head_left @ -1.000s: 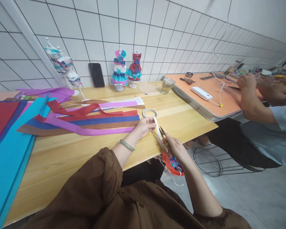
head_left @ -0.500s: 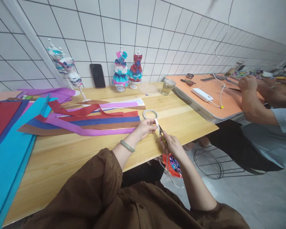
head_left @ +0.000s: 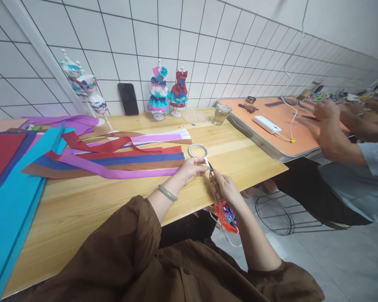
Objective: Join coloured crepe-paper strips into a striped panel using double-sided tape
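Observation:
My left hand [head_left: 193, 169] pinches a small white strip [head_left: 206, 160] over the table's front part. In my right hand [head_left: 227, 187] is a pair of scissors [head_left: 211, 167], its dark blades at the strip beside my left fingertips. From the view I cannot tell whether the blades touch it. A white roll of tape [head_left: 198, 150] lies flat on the table just beyond my left hand. To the left, long fabric strips in red, blue, brown and purple [head_left: 122, 172] are spread out. An orange bag with colourful scraps [head_left: 226, 216] hangs or sits below the table edge.
Small dressed mannequins [head_left: 158, 94], a phone [head_left: 128, 99] and a lidded glass jar [head_left: 221, 114] stand along the wall. Large folded cloths [head_left: 22, 188] cover the left. At right, an orange-topped table [head_left: 297, 138] holds a white power bank [head_left: 267, 124]; another person's hands [head_left: 326, 110] work there.
The scissor blades look closer together and my right hand has shifted slightly left. My left hand keeps its pinch on the white strip. The whole view has drifted a little.

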`<act>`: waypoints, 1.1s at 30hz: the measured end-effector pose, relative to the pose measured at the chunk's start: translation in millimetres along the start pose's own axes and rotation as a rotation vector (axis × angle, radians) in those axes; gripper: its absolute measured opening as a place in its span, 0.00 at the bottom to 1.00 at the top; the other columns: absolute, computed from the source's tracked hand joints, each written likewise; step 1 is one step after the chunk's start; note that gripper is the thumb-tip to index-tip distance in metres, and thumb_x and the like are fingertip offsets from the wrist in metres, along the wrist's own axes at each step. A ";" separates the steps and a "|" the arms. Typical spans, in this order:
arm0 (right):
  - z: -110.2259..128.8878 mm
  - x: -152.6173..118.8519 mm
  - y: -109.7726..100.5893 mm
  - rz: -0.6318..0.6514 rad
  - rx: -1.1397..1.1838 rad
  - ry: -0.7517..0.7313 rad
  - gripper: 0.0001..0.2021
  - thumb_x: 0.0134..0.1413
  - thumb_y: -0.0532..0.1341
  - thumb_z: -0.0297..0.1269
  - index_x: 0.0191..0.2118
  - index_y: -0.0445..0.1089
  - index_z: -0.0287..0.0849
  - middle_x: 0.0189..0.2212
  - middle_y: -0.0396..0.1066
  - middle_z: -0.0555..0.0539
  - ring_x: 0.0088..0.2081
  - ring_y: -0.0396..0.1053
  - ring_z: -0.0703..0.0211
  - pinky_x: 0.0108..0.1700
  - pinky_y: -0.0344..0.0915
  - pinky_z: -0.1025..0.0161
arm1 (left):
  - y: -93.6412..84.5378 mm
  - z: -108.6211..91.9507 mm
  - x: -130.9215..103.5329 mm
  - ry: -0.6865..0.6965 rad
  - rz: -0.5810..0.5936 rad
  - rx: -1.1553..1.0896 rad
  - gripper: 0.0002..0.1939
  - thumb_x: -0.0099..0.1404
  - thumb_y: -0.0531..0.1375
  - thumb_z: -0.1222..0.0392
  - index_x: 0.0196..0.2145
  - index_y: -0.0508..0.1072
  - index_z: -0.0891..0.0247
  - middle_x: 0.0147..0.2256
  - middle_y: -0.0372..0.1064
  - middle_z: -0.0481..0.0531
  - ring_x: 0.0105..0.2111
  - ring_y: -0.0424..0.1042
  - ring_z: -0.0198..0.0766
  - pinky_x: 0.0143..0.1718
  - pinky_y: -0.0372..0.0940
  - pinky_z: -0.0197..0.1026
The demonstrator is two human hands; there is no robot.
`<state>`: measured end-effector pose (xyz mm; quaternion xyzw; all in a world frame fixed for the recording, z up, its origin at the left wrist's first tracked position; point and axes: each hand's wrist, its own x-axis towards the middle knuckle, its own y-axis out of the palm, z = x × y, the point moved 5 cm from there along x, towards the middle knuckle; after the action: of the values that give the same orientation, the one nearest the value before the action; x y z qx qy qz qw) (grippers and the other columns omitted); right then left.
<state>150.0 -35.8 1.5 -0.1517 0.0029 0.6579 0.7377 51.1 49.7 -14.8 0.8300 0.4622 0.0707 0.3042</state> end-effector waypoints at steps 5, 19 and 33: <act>1.8 1.5 1.0 -0.017 -0.016 0.010 0.23 0.53 0.47 0.56 0.27 0.63 0.40 0.08 0.56 0.56 0.07 0.52 0.67 0.10 0.47 0.69 | 0.6 0.7 -0.7 0.010 -0.001 0.026 0.17 0.43 0.64 0.77 0.34 0.72 0.70 0.33 0.68 0.53 0.26 0.68 0.30 0.29 0.62 0.36; -0.5 7.9 2.6 -0.043 -0.038 -0.026 0.21 0.53 0.48 0.53 0.23 0.60 0.41 0.06 0.54 0.57 0.06 0.52 0.68 0.10 0.48 0.70 | -0.1 2.5 1.0 0.028 -0.009 0.048 0.17 0.42 0.64 0.76 0.34 0.72 0.71 0.29 0.69 0.53 0.24 0.67 0.29 0.28 0.60 0.35; 3.6 6.3 3.7 -0.083 -0.030 0.011 0.21 0.52 0.49 0.55 0.23 0.60 0.41 0.05 0.53 0.57 0.06 0.50 0.68 0.07 0.45 0.70 | 0.0 4.1 0.7 0.051 -0.039 0.047 0.20 0.42 0.64 0.74 0.37 0.72 0.70 0.35 0.68 0.54 0.27 0.67 0.30 0.31 0.61 0.37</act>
<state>146.6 -28.5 2.8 -0.1665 -0.0091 0.6258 0.7620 53.2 48.5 -18.3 0.8257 0.4875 0.0749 0.2738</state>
